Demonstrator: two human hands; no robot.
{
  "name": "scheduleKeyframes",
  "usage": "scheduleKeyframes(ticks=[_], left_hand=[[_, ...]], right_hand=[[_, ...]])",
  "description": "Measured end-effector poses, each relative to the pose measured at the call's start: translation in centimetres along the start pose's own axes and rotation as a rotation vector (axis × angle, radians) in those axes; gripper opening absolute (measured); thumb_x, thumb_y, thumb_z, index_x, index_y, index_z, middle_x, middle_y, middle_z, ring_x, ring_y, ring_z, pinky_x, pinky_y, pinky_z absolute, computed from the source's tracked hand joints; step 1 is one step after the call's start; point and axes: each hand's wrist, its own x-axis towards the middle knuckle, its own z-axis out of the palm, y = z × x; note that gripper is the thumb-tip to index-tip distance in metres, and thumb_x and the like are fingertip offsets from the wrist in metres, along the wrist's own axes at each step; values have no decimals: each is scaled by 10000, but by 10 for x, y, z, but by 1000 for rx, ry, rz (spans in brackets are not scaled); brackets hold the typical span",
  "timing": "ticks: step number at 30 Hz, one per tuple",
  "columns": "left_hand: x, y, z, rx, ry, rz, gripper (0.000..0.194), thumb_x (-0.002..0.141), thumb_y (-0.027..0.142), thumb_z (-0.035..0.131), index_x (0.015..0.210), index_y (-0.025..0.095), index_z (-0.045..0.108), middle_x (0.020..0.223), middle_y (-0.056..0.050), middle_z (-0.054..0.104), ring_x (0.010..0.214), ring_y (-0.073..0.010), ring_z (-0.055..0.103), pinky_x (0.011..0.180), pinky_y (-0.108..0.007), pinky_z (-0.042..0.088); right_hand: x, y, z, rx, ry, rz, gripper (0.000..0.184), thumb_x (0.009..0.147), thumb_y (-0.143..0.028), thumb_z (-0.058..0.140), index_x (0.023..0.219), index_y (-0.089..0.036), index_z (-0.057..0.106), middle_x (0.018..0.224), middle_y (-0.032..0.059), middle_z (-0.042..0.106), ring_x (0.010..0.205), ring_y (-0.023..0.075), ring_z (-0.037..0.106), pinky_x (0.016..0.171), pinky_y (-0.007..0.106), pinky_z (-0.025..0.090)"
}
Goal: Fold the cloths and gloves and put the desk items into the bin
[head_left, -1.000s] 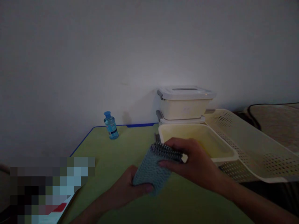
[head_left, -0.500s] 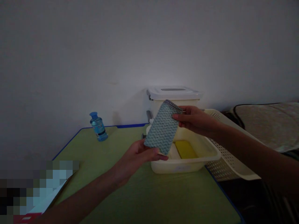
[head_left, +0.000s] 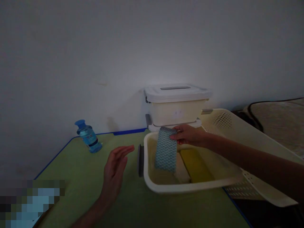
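My right hand (head_left: 187, 135) pinches the top edge of a folded blue patterned cloth (head_left: 165, 152), which hangs down into an open cream plastic tub (head_left: 152, 185). Inside the tub lie a yellow folded cloth (head_left: 194, 161) and a pale one (head_left: 181, 171) beside it. My left hand (head_left: 115, 172) hovers over the green table (head_left: 95, 190) to the left of the tub, fingers stretched out, holding nothing.
Two lidded cream containers (head_left: 177, 106) are stacked against the wall behind the tub. A perforated cream basket (head_left: 239, 136) leans at the right. A small blue bottle (head_left: 87, 136) stands at the table's back left. A blurred patch covers the bottom left corner.
My left hand let go of the blue cloth and drew back to the left. My right hand carried the cloth down into the tub.
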Motion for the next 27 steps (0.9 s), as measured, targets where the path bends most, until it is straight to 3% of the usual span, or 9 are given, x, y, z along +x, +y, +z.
scheduleKeyframes(ticks=[6,12,16,19,24,27], left_hand=[[-29,-40,-1,44,-81,-101,231,854,288,484,1074,217,497,1081,-52,616,1006,-154,587,842,-268,480],[-41,-42,-4,107,-221,-47,312,835,299,513,1144,257,497,1077,-38,601,1005,-148,573,823,-226,482],[-39,-41,-6,137,-258,-37,320,830,331,505,1138,245,507,1038,-51,611,959,-173,590,786,-262,502],[-38,-41,-7,156,-263,-69,313,826,338,501,1118,226,526,1037,-69,615,955,-200,593,786,-307,507],[-37,-40,-6,146,-249,-89,333,806,345,524,1121,236,529,1060,-76,612,960,-216,590,811,-353,502],[-37,-41,-7,139,-243,-112,366,792,360,539,1135,233,523,1094,-82,607,982,-227,583,825,-366,498]], right_hand=[[8,15,9,-106,-133,111,180,589,-222,704,682,-117,591,581,-37,545,486,26,471,457,141,388],[16,45,18,-319,-199,177,82,641,-194,617,625,-128,571,525,-35,541,477,55,499,459,171,425],[22,49,20,-452,-182,174,97,648,-165,624,577,-129,568,505,-25,552,471,80,513,450,191,404],[20,47,23,-738,-113,42,72,654,-173,667,683,-117,632,551,-7,584,504,106,530,469,214,391],[6,41,26,-1224,-84,-333,293,739,-237,658,1006,-123,618,937,100,656,839,208,607,720,315,459],[-3,38,28,-1422,-73,-424,278,823,-280,559,1037,-106,598,940,135,656,855,256,616,717,370,470]])
